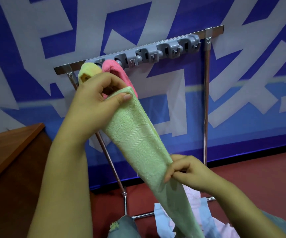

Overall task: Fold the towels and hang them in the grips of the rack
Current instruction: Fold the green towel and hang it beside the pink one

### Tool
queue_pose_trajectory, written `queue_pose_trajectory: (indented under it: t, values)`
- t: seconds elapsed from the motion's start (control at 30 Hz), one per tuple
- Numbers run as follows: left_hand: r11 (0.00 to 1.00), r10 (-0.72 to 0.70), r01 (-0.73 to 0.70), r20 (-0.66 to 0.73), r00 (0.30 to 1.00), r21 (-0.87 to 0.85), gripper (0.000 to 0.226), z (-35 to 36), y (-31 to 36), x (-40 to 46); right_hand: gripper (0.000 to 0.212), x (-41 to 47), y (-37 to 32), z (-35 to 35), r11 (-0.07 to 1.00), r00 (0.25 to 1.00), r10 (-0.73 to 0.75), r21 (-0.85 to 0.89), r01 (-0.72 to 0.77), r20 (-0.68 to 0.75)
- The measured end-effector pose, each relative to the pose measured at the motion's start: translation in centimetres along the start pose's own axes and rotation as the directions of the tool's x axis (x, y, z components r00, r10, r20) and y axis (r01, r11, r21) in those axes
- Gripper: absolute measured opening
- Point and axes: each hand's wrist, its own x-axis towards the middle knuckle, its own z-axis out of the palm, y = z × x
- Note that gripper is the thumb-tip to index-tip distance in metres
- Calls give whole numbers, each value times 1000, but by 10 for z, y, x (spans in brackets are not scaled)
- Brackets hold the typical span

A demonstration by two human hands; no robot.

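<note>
A long folded green towel (pixel 135 140) runs diagonally from upper left to lower right. My left hand (pixel 97 95) pinches its top end between thumb and fingers, just below the rack. My right hand (pixel 186 170) pinches the towel's right edge lower down. The grey rack of grips (pixel 156 52) is fixed to a metal bar (pixel 214 30). A yellow towel (pixel 87 71) and a pink towel (pixel 114 69) hang in its two leftmost grips, partly hidden by my left hand. The grips to the right hold nothing.
The metal stand's poles (pixel 206 100) and base bars (pixel 144 215) rise from a red floor in front of a blue and white banner. A wooden table edge (pixel 13 145) is at the left. Pale blue and pink cloths (pixel 205 219) lie on the floor below.
</note>
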Motion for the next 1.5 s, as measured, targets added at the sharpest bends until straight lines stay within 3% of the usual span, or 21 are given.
queue_pose_trajectory:
  t: [0.13, 0.3, 0.43, 0.5, 0.57, 0.67, 0.73, 0.83, 0.97, 1.07, 1.13, 1.2, 1.23, 1.33, 1.5]
  values:
    - [998, 7, -4, -56, 998, 58, 9, 7, 1, 9, 44, 2, -4, 1, 996, 985, 88, -29, -85, 148]
    - [993, -14, 32, -160, 987, 112, 11, 40, -17, 27, 32, 4, -11, -4, 962, 985, 100, 239, -131, 137]
    - [978, -135, 123, 65, 989, 169, 18, 87, -54, 10, 25, 0, -18, -10, 851, 992, 126, 513, -112, 8]
    - [960, -279, 275, 140, 950, 53, 17, 105, -65, -14, 26, 1, -20, -14, 758, 986, 155, 647, -76, -66]
    - [881, -431, 454, 168, 887, -136, 6, 114, -66, -40, 25, 2, -18, -17, 723, 980, 151, 690, -21, -128]
    - [692, -545, 613, 280, 790, -380, 26, 124, -64, -79, 30, 3, -11, -18, 744, 968, 167, 668, 0, -187]
    - [617, -543, 638, 337, 769, -461, 33, 128, -58, -98, 41, 2, -11, -18, 769, 961, 181, 639, -6, -209]
    - [591, -508, 639, 389, 769, -492, 40, 132, -51, -114, 45, -1, -11, -19, 763, 959, 205, 646, -33, -193]
    - [558, -445, 599, 402, 800, -575, 41, 126, -44, -113, 26, -2, -12, -18, 739, 963, 215, 672, -53, -161]
    - [491, -486, 567, 332, 808, -661, 33, 121, -37, -104, 10, -2, -11, -20, 767, 966, 233, 632, -113, -110]
    - [454, -553, 556, 269, 789, -696, 33, 120, -36, -98, 17, -1, -12, -21, 776, 963, 254, 614, -147, -90]
    - [419, -586, 557, 255, 769, -717, 29, 118, -36, -95, 9, -1, -15, -21, 771, 966, 238, 625, -126, -99]
    - [413, -590, 559, 256, 766, -719, 27, 118, -36, -94, 20, 0, -16, -21, 763, 967, 231, 637, -111, -108]
    - [426, -553, 544, 268, 789, -723, 29, 115, -34, -95, 43, 4, -24, -21, 691, 965, 229, 719, -70, -126]
    - [399, -391, 552, 409, 824, -732, 52, 108, -31, -106, 27, 16, -39, -24, 534, 971, 178, 844, 41, -160]
